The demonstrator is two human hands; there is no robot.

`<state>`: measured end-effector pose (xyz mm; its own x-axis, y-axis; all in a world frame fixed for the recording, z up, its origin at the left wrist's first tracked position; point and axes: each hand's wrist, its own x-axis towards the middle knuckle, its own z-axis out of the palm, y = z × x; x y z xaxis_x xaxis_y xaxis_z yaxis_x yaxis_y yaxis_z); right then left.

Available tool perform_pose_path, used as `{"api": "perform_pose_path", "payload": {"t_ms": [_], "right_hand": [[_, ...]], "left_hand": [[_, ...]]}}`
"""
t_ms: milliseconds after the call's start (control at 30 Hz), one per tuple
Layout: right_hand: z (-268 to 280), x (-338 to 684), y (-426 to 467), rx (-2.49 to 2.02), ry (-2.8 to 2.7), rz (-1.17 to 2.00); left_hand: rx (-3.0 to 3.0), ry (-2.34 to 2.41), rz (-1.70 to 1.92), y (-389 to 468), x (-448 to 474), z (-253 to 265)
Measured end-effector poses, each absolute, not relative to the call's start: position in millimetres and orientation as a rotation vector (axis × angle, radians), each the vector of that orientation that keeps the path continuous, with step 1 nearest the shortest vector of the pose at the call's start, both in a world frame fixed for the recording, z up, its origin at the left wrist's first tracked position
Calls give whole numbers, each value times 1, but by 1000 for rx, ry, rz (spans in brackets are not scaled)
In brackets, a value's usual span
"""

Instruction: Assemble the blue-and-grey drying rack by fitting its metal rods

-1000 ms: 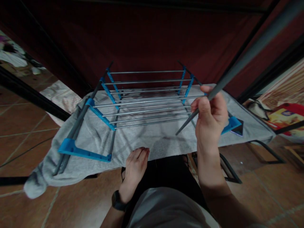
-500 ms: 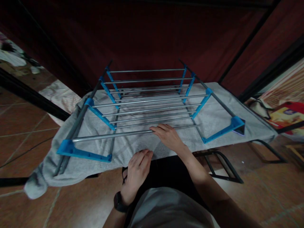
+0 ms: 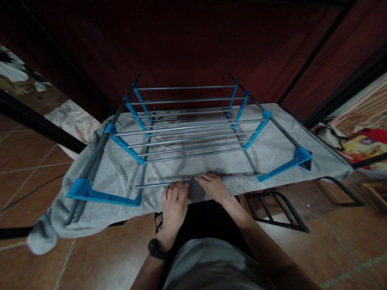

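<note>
A drying rack with blue plastic brackets and grey metal rods lies on the grey cloth (image 3: 193, 165). Across its near side runs a loose-looking metal rod (image 3: 151, 185). My right hand (image 3: 213, 187) is closed around this rod near its middle. Just to the left, my left hand (image 3: 174, 203) has its fingers curled over the same rod. The rod's left end stops close to the tip of the near left blue bracket (image 3: 105, 196), apart from it. Its right end meets the tip of the near right blue bracket (image 3: 284, 164); whether it is seated cannot be told.
Several more rods cross the rack behind my hands. A dark phone-like object (image 3: 306, 164) lies under the near right corner. Behind stands a dark red panel (image 3: 187, 44). A black metal frame (image 3: 278, 213) is on the tiled floor at right, and a colourful bag (image 3: 367, 147) farther right.
The rod has come down and toward me, its left end leaving the upper left bracket corner for near the bracket's lower tip. My left hand has moved up onto the rod.
</note>
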<state>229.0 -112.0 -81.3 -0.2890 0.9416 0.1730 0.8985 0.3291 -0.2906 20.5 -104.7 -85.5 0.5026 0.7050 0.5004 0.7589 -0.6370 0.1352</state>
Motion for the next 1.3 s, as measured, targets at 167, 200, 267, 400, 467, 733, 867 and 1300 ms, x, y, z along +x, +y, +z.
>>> {"api": "perform_pose_path", "payload": {"t_ms": [167,200,267,400,467,733,867,1300], "right_hand": [[-89,223,-114,-1632,-2290,216],[-91,222,-114,-1628,-2290,222],[-96,220,-115,-1625,-2288,238],[-109,227,-118,-1663,-2283,240],[-116,236,-119,-1705,-2273,215],[-146,294,-135,-1884,-1920,36],[-155,317,-147,-1987,-1658,-135],[-180,350,-153,-1871,-824,-49]], "left_hand": [[-2651,-1301,-730,-96,16,-95],[-2665,-1301,-703,-94,15,-97],[-2697,-1300,-637,-90,12,-102],[-2744,-1304,-522,-85,8,-115],[-2751,-1323,-491,-84,6,-119],[-2755,-1400,-548,-80,3,-121],[-2765,-1376,-608,-78,1,-122],[-2786,-1253,-670,-75,-4,-118]]}}
